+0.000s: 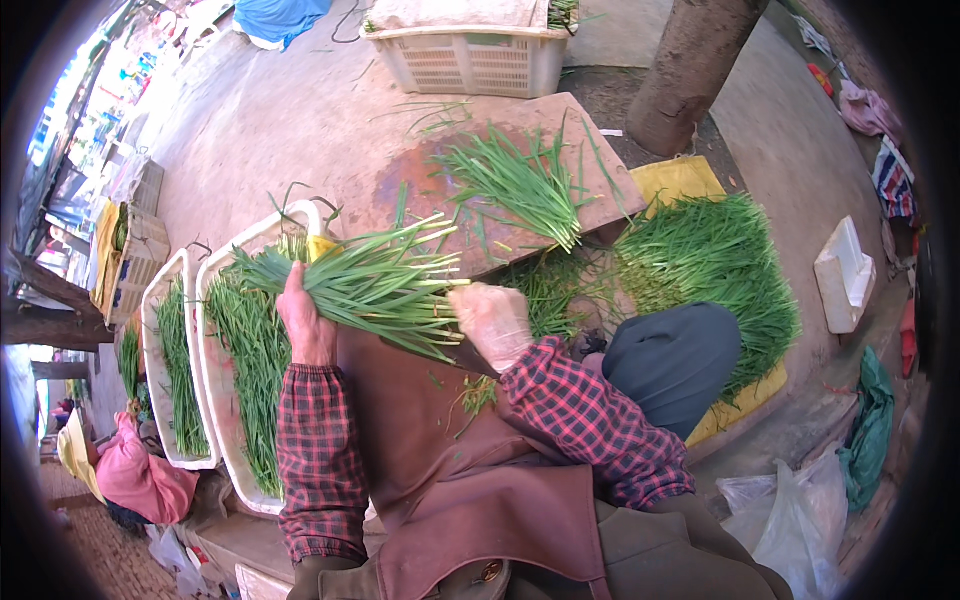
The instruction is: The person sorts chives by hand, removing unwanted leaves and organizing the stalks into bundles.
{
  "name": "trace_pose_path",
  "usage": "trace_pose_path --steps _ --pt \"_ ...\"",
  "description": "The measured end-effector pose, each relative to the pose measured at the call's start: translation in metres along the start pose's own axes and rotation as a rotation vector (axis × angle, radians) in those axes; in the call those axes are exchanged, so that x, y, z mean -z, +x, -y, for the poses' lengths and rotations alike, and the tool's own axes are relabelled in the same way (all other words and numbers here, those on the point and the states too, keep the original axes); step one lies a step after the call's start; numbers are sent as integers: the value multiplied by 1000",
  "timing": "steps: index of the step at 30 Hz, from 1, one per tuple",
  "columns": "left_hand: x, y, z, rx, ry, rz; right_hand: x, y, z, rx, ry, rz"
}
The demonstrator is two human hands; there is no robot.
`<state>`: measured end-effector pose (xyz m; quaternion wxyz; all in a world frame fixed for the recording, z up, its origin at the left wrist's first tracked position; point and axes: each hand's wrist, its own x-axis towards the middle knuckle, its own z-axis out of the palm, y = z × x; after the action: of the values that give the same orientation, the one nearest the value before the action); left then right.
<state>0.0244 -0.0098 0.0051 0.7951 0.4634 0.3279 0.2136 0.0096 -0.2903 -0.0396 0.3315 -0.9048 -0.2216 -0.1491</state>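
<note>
Chives bundle lies across the brown apron, just before the wooden board; left hand clamps its stalks, gloved right hand closes around the cut ends. Keeping ends level should tidy it.

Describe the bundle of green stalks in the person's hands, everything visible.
The bundle of green stalks is a thick sheaf of long, thin, flat leaves, like chives, lying roughly level across the view, above the brown apron. Its leaves are fresh green, paler toward the right ends, which fan out unevenly. The left hand wraps around its left part, with leaf tips flaring out beyond the grip. The gloved right hand touches its right end. A yellow band seems to sit near the left grip.
</note>
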Motion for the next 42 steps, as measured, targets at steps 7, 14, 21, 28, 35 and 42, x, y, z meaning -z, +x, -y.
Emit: trace_pose_path --steps 7,14,21,28,35,42 --pt "11 14 -10 24 -132 35 10 -34 -73 -134 -3 -83" --pt "18 20 -2 42 -146 37 40 -1 3 161 363 61" --pt "21 25 5 171 -223 67 35 11 12 317 199 195" --pt "24 31 17 155 -137 32 1 14 21 374 291 -90" --pt "45 47 6 125 -176 3 32 -13 -10 166 -44 -27" --pt "48 49 4 35 -151 -2 28 -36 -46 -154 104 83"
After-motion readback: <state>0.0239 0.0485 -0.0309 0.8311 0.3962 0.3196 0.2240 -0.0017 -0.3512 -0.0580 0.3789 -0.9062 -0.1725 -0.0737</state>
